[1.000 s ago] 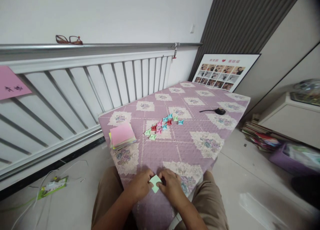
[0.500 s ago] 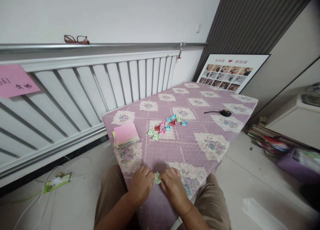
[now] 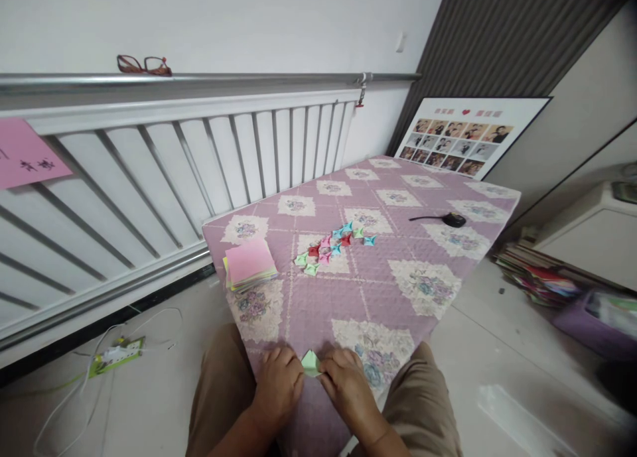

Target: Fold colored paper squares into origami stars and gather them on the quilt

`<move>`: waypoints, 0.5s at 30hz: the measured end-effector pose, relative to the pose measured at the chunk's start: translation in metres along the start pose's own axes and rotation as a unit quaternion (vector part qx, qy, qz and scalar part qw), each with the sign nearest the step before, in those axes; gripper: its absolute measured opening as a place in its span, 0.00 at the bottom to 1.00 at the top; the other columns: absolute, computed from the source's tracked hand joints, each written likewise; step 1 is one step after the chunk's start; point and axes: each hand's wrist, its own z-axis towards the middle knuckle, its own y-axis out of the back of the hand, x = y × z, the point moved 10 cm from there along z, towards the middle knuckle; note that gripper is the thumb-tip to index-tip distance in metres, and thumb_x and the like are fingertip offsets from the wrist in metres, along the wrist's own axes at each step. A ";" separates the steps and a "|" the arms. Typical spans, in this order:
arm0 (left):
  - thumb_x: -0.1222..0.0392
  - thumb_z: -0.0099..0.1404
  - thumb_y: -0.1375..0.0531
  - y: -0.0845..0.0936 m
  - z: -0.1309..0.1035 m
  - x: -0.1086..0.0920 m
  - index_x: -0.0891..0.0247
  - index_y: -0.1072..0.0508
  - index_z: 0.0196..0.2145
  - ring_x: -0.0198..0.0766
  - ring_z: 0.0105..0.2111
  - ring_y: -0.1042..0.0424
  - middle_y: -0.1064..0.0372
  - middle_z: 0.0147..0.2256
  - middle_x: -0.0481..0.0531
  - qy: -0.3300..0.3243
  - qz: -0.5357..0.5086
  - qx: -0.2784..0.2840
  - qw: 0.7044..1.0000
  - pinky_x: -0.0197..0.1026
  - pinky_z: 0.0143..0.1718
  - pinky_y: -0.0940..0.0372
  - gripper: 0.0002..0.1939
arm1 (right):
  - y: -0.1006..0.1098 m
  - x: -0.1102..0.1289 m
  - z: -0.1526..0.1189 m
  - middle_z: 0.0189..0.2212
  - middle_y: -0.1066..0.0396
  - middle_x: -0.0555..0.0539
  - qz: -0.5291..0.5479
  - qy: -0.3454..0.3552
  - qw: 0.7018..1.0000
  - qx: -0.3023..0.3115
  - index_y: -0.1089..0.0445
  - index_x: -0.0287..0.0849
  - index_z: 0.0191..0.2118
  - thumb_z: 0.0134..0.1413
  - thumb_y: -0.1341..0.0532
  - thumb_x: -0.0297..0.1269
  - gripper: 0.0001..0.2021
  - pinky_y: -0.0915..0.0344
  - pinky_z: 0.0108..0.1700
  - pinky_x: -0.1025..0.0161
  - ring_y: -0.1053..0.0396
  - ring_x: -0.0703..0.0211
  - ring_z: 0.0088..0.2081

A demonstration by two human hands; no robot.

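Note:
A small folded piece of light green paper (image 3: 311,363) is held between my two hands, low over the near end of the table. My left hand (image 3: 281,382) pinches its left side with the fingers closed. At its right side, my right hand (image 3: 345,383) grips the paper with curled fingers. Farther up the cloth lie several small folded paper pieces (image 3: 326,242) in green, red, pink and blue. To their left sits a stack of square paper sheets (image 3: 250,261) with a pink one on top.
A purple flowered cloth (image 3: 318,318) covers the table. A black object with a thin tail (image 3: 453,219) lies at the right. Behind are a radiator (image 3: 239,153), glasses (image 3: 144,65) on a pipe and a photo board (image 3: 462,135). A power strip (image 3: 117,355) is on the floor.
The green paper now shows a wider base and a clear pointed top between my hands. Both hands have moved slightly down in view, and the camera view has shifted a little.

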 end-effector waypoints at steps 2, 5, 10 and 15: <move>0.63 0.65 0.45 0.006 -0.001 0.005 0.59 0.28 0.32 0.41 0.41 0.37 0.32 0.37 0.49 0.037 -0.031 -0.014 0.999 0.45 0.44 0.47 0.07 | 0.003 -0.003 0.002 0.30 0.33 0.52 0.009 -0.026 1.000 0.002 0.31 0.47 0.30 0.51 0.36 0.30 0.05 0.47 0.45 0.59 0.37 0.57 0.38; 0.64 0.64 0.46 0.011 0.001 0.010 0.60 0.28 0.30 0.42 0.41 0.37 0.32 0.36 0.50 0.076 -0.045 -0.024 0.996 0.46 0.43 0.48 0.08 | 0.006 -0.008 0.004 0.30 0.33 0.52 -0.003 -0.062 0.998 -0.006 0.31 0.47 0.29 0.53 0.37 0.32 0.04 0.48 0.44 0.58 0.37 0.57 0.37; 0.61 0.64 0.46 0.012 0.006 0.011 0.60 0.28 0.31 0.44 0.40 0.37 0.32 0.36 0.50 0.089 -0.025 -0.018 0.996 0.47 0.42 0.48 0.07 | 0.011 -0.010 0.005 0.29 0.33 0.50 -0.052 -0.093 0.993 -0.045 0.32 0.45 0.26 0.53 0.37 0.35 0.07 0.49 0.40 0.58 0.38 0.55 0.36; 0.59 0.64 0.45 0.010 0.009 0.012 0.60 0.28 0.31 0.46 0.40 0.37 0.31 0.36 0.51 0.102 0.004 -0.009 0.995 0.47 0.42 0.48 0.08 | 0.014 -0.009 0.005 0.28 0.33 0.49 -0.063 -0.099 0.991 -0.064 0.33 0.45 0.25 0.53 0.38 0.35 0.07 0.51 0.40 0.58 0.38 0.55 0.35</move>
